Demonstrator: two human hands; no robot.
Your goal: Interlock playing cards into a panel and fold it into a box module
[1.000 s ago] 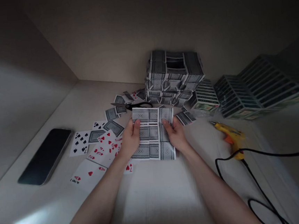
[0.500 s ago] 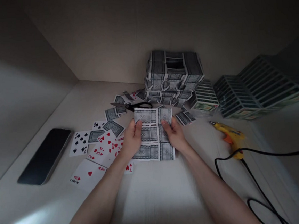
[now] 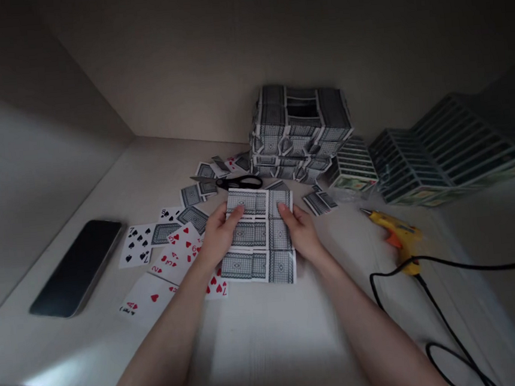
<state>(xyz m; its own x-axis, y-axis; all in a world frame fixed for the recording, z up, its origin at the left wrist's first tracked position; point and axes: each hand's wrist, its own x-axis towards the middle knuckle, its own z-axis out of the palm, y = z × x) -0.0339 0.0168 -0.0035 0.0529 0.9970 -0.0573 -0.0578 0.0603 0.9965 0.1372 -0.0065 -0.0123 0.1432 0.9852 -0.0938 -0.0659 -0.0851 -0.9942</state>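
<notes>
Head view over the surface [image 3: 270, 336]
Worn on the head, one camera looks forward and down from the surface's near edge.

The panel of joined grey-patterned playing cards [image 3: 257, 235], gripped by the bare left hand [image 3: 218, 235] and bare right hand [image 3: 303, 231], has shifted slightly leftward and tipped a little, its lower edge now nearer the person, exposing more of the red heart-printed white playing card [image 3: 216, 285] beneath the left forearm.

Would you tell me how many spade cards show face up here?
2: the seven beside the phone, and the partly covered eight slightly farther back. Others may be hidden.
</notes>
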